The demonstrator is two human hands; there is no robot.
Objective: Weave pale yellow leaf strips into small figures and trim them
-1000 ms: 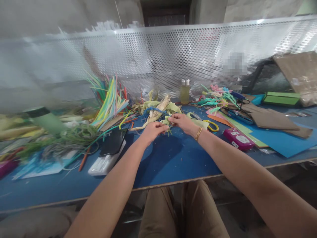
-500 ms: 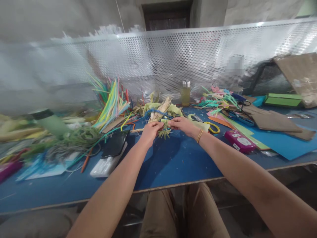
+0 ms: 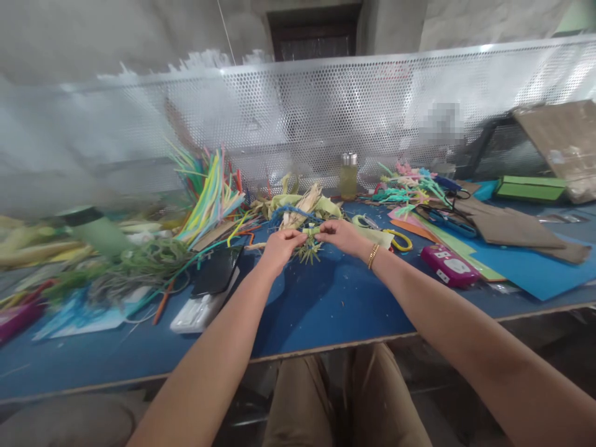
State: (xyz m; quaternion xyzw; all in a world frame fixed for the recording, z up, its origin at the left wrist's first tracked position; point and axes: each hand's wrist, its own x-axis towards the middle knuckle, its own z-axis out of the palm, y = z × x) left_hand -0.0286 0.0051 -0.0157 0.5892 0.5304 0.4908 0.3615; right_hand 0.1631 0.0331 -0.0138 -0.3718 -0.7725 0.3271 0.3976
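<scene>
My left hand (image 3: pixel 280 245) and my right hand (image 3: pixel 343 236) meet over the middle of the blue table (image 3: pixel 326 304). Both pinch a small spiky green-and-yellow piece (image 3: pixel 309 244) made of cut strips, held just above the table. My right wrist wears a gold bracelet (image 3: pixel 373 256). Just behind my hands lies a heap of dry pale husk strips with a blue cord (image 3: pixel 300 210).
A fan of coloured strips (image 3: pixel 209 192) stands at the left, with a black phone (image 3: pixel 215 271) and a white box (image 3: pixel 195 312) in front. Yellow-handled scissors (image 3: pixel 395 239), a pink case (image 3: pixel 449 264), a small bottle (image 3: pixel 348 175), coloured paper and cardboard lie right. A perforated metal screen (image 3: pixel 326 118) backs the table.
My hands have drawn a little closer to the husk heap and lifted the spiky piece slightly; the fingers keep working it between them. The view has shifted only a little.
</scene>
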